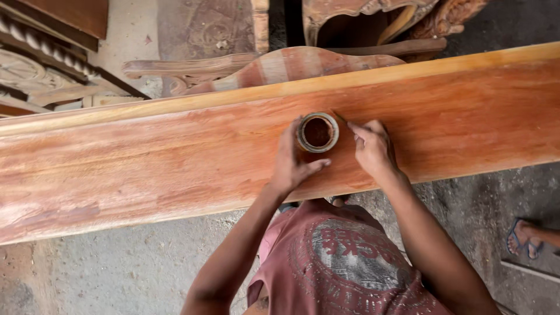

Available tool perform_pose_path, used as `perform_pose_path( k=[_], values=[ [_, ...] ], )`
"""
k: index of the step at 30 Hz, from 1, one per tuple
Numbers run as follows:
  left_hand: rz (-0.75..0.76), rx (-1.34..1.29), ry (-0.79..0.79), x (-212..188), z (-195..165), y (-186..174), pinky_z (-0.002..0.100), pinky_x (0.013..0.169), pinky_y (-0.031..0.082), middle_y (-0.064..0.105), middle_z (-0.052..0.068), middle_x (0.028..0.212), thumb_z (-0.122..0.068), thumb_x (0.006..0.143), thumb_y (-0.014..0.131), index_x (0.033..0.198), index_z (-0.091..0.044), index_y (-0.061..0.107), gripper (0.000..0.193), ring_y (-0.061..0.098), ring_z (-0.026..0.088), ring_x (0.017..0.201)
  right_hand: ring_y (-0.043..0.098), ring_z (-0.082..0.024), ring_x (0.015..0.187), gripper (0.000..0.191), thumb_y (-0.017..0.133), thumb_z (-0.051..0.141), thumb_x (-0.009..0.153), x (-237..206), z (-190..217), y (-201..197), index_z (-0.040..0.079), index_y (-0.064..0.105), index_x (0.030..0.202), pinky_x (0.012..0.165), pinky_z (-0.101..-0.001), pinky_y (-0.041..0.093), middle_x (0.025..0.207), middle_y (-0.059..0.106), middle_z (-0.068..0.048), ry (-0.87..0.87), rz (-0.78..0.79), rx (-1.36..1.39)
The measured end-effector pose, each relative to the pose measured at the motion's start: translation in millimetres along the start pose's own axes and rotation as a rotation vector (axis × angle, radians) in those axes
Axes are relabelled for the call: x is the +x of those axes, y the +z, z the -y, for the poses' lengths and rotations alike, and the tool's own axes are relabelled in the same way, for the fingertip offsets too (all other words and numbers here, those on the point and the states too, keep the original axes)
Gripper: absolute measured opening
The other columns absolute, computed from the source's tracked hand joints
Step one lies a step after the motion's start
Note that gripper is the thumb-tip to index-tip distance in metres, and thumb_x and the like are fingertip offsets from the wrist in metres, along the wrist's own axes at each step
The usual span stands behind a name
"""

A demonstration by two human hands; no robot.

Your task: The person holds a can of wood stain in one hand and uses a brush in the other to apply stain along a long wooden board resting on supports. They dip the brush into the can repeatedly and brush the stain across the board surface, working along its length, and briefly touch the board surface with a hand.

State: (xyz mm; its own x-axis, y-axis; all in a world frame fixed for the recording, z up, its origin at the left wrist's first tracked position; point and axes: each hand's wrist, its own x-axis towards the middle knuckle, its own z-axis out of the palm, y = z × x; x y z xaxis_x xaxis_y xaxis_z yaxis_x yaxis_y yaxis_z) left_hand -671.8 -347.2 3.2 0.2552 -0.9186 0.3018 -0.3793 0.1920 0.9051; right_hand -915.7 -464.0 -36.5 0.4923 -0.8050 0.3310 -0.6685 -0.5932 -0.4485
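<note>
— On the long reddish-orange wooden plank [175,157], dead centre, what sits between the 2 hands?

— 1 small round open jar with dark brown liquid inside [318,132], standing upright on the plank's wet-looking face. The left hand [293,160] curves around its near side, thumb stretched out underneath, fingers touching the rim or just beside it; I cannot tell which. It is cupped, not closed on the jar.

— And the right hand [373,149]?

— Just beside the jar, loosely curled, fingertips pressed to the wood. Whether it pinches something small, I cannot tell.

— What could go wrong?

— I'd judge the jar the weak point: it has no lid, so a nudge from either hand could tip it and flood the plank. The plank's near edge overhangs the grey concrete floor [116,268], so a spill would run off onto the person's faded red printed shirt [344,262].

— Anything else around?

— Carved wooden furniture pieces [280,64] behind, and another person's foot in a blue sandal [524,238] at right.
</note>
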Motion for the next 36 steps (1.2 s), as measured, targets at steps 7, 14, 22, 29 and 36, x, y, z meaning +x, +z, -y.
perform_pose_path(
  k=[7,14,22,29,36],
  values=[
    [-0.004,0.016,0.09,-6,-5,-22,0.049,0.117,0.04,0.051,0.023,0.146,-0.014,0.062,0.089,0.148,0.0,0.04,0.099,0.048,0.043,0.136,0.068,-0.026,0.084,0.037,0.064,-0.008,0.088,15,122,-115,-0.002,0.069,0.124,0.07,-0.0333,0.057,0.107,0.064,-0.019,0.046,0.088,-0.095],
    [-0.036,0.151,0.056,-37,-16,-55,0.051,0.118,0.041,0.052,0.022,0.143,-0.013,0.062,0.086,0.147,-0.003,0.042,0.097,0.048,0.043,0.135,0.065,-0.022,0.073,0.017,0.07,0.004,0.098,21,195,-155,0.003,0.079,0.112,0.066,-0.0347,0.054,0.086,0.064,-0.008,-0.229,0.198,-0.395],
    [0.049,0.232,0.083,-40,-33,-58,0.053,0.118,0.037,0.048,0.022,0.145,-0.017,0.06,0.088,0.151,-0.005,0.04,0.103,0.045,0.044,0.135,0.064,-0.022,0.081,0.03,0.063,0.009,0.083,33,221,-93,-0.003,0.075,0.108,0.074,-0.036,0.05,0.09,0.064,-0.007,-0.504,0.246,-0.522],
    [0.091,0.214,0.041,-40,-31,-65,0.052,0.118,0.034,0.047,0.024,0.145,-0.019,0.063,0.088,0.152,-0.005,0.038,0.103,0.043,0.044,0.136,0.061,-0.018,0.071,0.016,0.069,0.005,0.084,30,207,-76,0.001,0.077,0.097,0.072,-0.0378,0.044,0.079,0.065,-0.005,-0.538,0.243,-0.298],
    [0.027,0.177,0.02,-42,-26,-62,0.052,0.117,0.037,0.048,0.024,0.144,-0.017,0.06,0.087,0.15,-0.004,0.039,0.103,0.045,0.044,0.134,0.061,-0.022,0.075,0.015,0.076,0.008,0.086,22,178,-112,0.008,0.078,0.1,0.079,-0.0385,0.042,0.086,0.068,-0.004,-0.25,0.131,-0.309]
  ],
)
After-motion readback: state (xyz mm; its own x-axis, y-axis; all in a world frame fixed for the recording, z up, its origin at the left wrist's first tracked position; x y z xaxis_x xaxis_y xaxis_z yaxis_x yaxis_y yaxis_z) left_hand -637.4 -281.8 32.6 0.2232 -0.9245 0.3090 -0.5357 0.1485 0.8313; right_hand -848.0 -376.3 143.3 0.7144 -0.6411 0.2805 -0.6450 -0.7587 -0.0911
